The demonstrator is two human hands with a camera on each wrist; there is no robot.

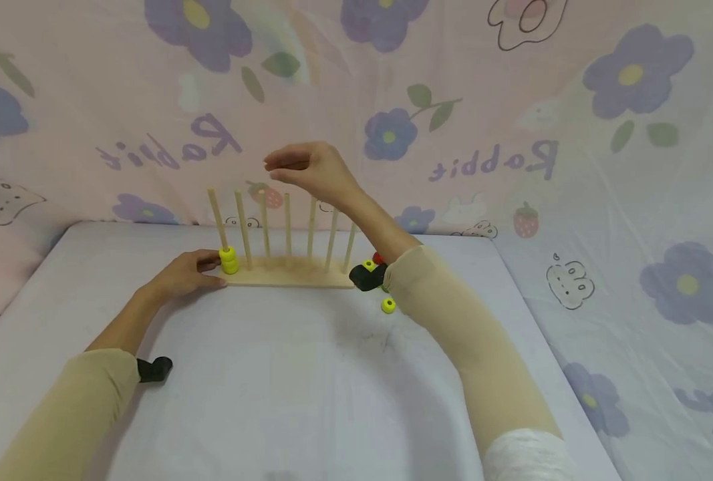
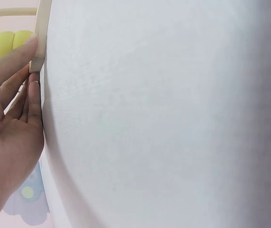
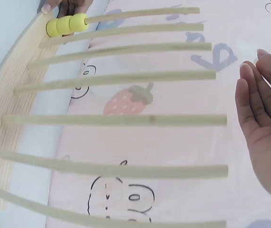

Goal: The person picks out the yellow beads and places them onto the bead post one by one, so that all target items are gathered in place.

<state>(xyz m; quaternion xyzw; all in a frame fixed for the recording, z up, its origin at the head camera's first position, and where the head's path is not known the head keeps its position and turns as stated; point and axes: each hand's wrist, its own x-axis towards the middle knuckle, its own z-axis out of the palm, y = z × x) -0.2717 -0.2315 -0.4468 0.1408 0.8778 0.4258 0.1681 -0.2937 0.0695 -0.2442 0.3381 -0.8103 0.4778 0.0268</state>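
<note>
Far left on my feed, a beige left sleeve point(image 1: 70, 414) runs up to the left hand point(image 1: 182, 275), a black piece point(image 1: 155, 369) jutting from its cuff. And that left hand has a grip: thumb at the front corner, fingers round behind, pinching the end of the wooden board point(image 1: 290, 276). Just right of that grip, almost against the fingers, three yellow beads point(image 3: 66, 24) sit stacked at the foot of the leftmost peg point(image 1: 218, 217), which rises through them. On we go, away from the grip: the board stretches right, flat on the white tabletop point(image 1: 272, 387), with six more bare pegs point(image 1: 287, 227) standing in a row.

Above those pegs I've got the right hand point(image 1: 314, 172), up in the air, fingers slightly bent and thumb parted from them, holding nothing that I can see; the right wrist view puts it just off the peg tips, apart from them. Below and right of that hand, past the board's right end, loose beads: a yellow bead point(image 1: 389, 305) nearest me, another yellow and a red bead point(image 1: 377, 258) farther back, partly hidden by the right sleeve point(image 1: 452, 327) and its black attachment point(image 1: 368, 276).
</note>
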